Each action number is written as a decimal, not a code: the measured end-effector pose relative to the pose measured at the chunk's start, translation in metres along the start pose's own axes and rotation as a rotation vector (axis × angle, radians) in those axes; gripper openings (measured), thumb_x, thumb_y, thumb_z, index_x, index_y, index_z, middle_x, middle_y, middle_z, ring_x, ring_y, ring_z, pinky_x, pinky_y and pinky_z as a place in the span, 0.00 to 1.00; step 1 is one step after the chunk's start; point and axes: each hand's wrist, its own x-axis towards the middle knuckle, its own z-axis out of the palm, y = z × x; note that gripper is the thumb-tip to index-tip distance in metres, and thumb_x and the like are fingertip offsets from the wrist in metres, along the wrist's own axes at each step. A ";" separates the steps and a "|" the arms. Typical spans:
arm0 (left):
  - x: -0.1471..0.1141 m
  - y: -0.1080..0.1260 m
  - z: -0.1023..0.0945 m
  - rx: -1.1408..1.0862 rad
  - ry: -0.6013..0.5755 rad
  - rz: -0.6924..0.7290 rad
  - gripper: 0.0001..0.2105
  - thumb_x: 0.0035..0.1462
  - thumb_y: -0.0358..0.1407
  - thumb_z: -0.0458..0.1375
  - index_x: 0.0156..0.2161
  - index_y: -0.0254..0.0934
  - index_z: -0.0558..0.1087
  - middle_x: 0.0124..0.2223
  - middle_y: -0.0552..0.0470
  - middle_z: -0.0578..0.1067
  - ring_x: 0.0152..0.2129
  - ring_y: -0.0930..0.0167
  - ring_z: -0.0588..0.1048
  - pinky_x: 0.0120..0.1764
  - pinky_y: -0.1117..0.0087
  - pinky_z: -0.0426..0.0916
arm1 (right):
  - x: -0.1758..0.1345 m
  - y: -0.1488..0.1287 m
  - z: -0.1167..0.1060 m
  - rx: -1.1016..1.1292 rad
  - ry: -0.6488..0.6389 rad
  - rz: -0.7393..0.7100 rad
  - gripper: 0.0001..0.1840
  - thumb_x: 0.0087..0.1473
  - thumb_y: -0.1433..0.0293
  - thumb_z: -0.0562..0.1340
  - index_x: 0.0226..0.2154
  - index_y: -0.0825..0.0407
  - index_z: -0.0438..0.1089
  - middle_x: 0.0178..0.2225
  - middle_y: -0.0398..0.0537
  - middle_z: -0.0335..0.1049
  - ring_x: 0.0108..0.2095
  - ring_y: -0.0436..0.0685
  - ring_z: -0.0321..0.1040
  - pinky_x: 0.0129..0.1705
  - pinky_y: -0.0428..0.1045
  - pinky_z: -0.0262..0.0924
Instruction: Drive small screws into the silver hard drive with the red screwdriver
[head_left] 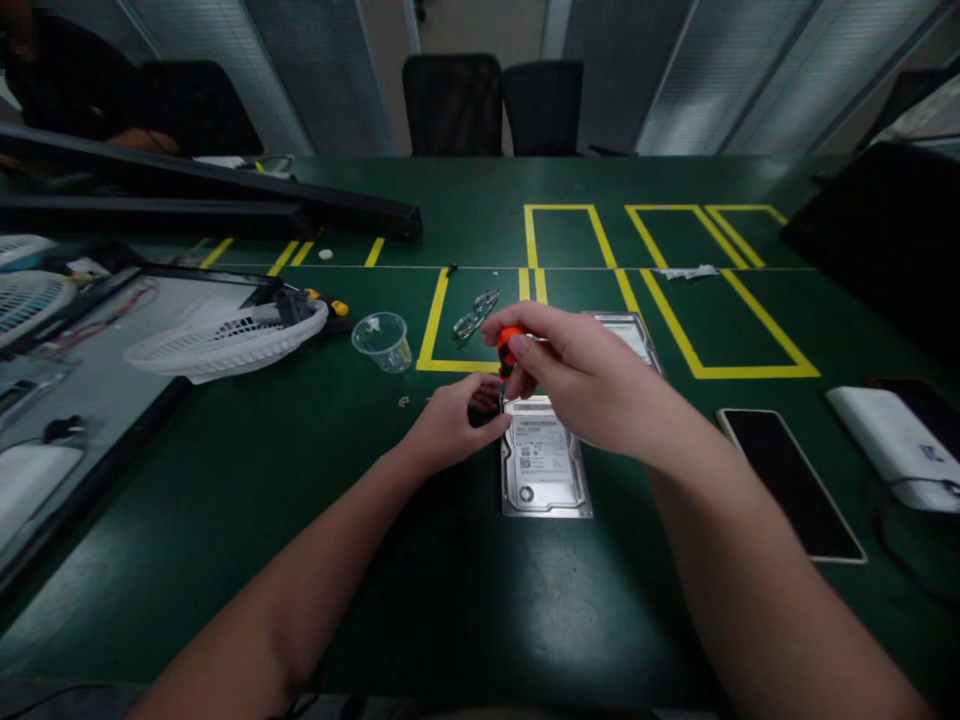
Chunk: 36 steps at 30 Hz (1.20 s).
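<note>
Forearms [750, 540] flank a hard drive [541, 465]; the right hand [581, 365] grips a screwdriver [508, 348] upright, the left hand [454, 422] curls alongside, its hold unclear.

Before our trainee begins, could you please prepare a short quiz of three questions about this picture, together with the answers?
1. Multiple choice: which hand grips the orange-and-black screwdriver?
a) the left
b) the right
c) neither
2. True or false: the clear plastic cup stands on the table to the left of the nearer hard drive.
3. Short answer: how many hard drives can be seen, counting any that is partly hidden?

Key:
1. b, the right hand.
2. True.
3. Two; the farther hard drive is partly hidden by the right hand and arm.
</note>
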 end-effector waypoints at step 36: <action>0.000 0.001 -0.001 0.010 -0.012 0.010 0.12 0.61 0.36 0.67 0.46 0.35 0.74 0.44 0.45 0.82 0.39 0.67 0.82 0.45 0.64 0.79 | 0.001 -0.002 0.000 0.017 -0.006 -0.002 0.13 0.75 0.69 0.54 0.50 0.54 0.74 0.37 0.47 0.74 0.37 0.56 0.74 0.38 0.52 0.62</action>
